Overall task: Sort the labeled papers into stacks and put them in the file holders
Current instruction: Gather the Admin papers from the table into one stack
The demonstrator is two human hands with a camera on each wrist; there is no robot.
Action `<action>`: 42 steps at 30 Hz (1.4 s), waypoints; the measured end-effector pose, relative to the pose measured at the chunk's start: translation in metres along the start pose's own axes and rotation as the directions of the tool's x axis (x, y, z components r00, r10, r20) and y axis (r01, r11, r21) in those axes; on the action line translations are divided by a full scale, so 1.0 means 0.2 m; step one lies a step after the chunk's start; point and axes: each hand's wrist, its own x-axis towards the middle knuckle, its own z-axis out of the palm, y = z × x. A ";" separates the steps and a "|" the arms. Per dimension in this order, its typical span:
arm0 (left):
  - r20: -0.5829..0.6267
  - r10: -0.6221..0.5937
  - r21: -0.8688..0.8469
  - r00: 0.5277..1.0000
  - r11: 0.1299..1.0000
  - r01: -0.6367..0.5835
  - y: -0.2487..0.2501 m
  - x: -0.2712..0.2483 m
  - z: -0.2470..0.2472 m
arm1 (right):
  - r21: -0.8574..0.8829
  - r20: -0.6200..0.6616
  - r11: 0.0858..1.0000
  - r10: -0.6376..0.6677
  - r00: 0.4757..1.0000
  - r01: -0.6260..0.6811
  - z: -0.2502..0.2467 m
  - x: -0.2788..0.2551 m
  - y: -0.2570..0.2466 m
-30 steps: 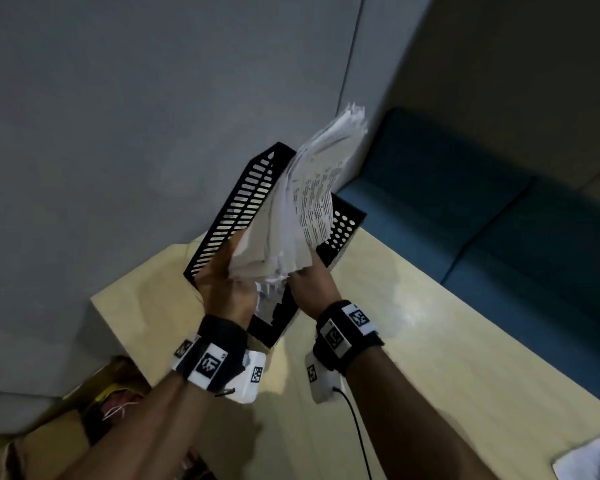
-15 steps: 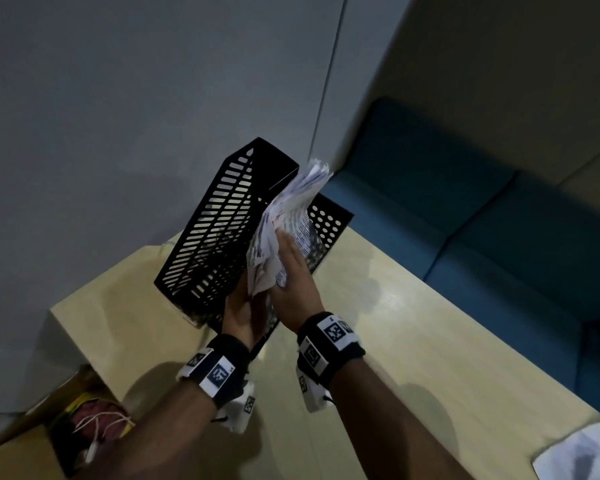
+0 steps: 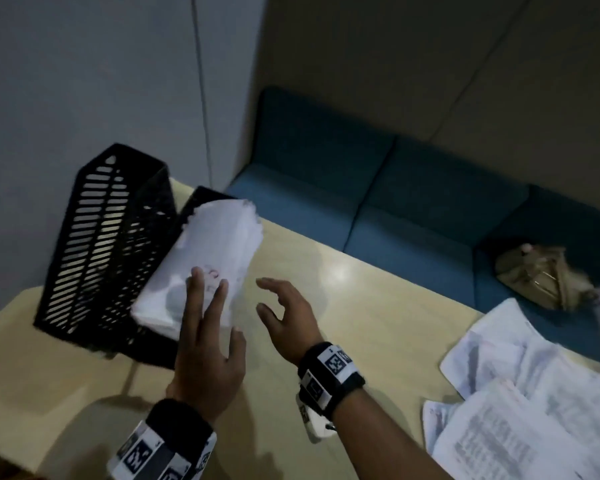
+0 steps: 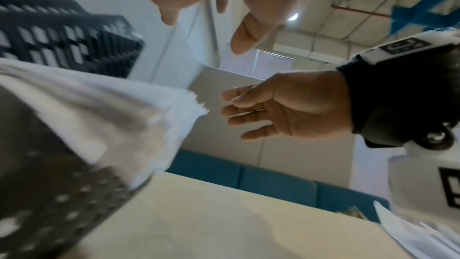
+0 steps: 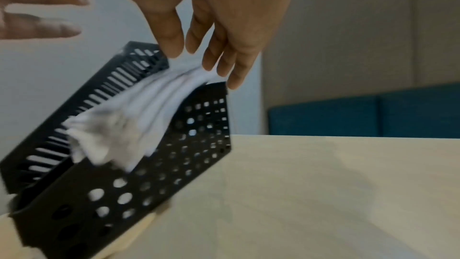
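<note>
Two black file holders stand side by side at the table's left end: a slotted holder (image 3: 94, 244) and a round-holed holder (image 5: 174, 164). A white paper stack (image 3: 215, 251) leans inside the round-holed one, its top edge sticking out (image 5: 139, 117). My left hand (image 3: 215, 306) hovers over the stack's near end with straight fingers and holds nothing. My right hand (image 3: 267, 296) is open just right of the stack; in the right wrist view its fingertips (image 5: 219, 66) are at the papers' top edge, and I cannot tell whether they touch.
Loose printed papers (image 3: 534, 410) lie spread at the table's right end. A blue sofa (image 3: 413, 188) runs behind the table (image 3: 361, 306), with a tan bag (image 3: 541, 275) on it. A grey wall stands close behind the holders.
Both hands gripped the stack and lowered it into the holder. Now they have let go and drawn back, and the stack rests in the holder. The view has swung to the right.
</note>
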 end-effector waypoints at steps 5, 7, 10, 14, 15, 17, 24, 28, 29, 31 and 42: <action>0.237 0.138 -0.079 0.962 0.989 -0.122 0.20 -0.03 0.29 | -0.036 -0.158 0.983 0.174 0.972 -0.182 -0.38 -0.28 0.24; 0.299 0.183 -0.104 0.937 0.982 -0.159 0.28 -0.06 0.40 | 0.001 -0.249 0.974 0.218 0.944 -0.225 -0.53 -0.45 0.34; 0.358 0.183 -0.172 0.916 0.977 -0.128 0.39 -0.14 0.54 | 0.046 -0.320 0.941 0.332 0.888 -0.335 -0.74 -0.74 0.51; 0.536 0.189 -0.288 0.823 0.957 -0.033 0.55 -0.36 0.77 | 0.063 -0.359 0.849 0.510 0.782 -0.525 -0.99 -1.20 0.79; 0.589 0.179 -0.304 0.788 0.953 0.011 0.58 -0.44 0.83 | 0.045 -0.373 0.815 0.551 0.747 -0.578 -1.04 -1.32 0.88; 0.672 0.152 -0.306 0.725 0.948 0.084 0.64 -0.59 0.94 | -0.006 -0.434 0.753 0.591 0.680 -0.658 -1.14 -1.55 1.03; 0.858 -0.131 -0.027 0.497 0.954 0.297 0.90 -0.92 1.30 | -0.077 -0.608 0.407 0.704 0.366 -0.910 -1.39 -2.15 1.44; 0.852 -0.279 0.178 0.444 0.950 0.255 0.95 -0.98 1.50 | -0.199 -0.293 0.454 0.818 0.495 -0.868 -1.31 -2.26 1.49; 0.836 -0.298 0.211 0.462 0.950 0.230 0.95 -0.99 1.53 | -0.227 -0.256 0.496 0.800 0.543 -0.838 -1.32 -2.26 1.48; 0.800 -0.293 0.241 0.523 0.956 0.167 0.96 -0.99 1.60 | -0.168 -0.278 0.571 0.755 0.594 -0.804 -1.40 -2.26 1.49; 0.820 -0.328 0.268 0.469 0.944 0.192 1.09 -0.99 1.71 | -0.002 -0.455 0.239 0.864 0.214 -0.971 -1.73 -2.46 1.79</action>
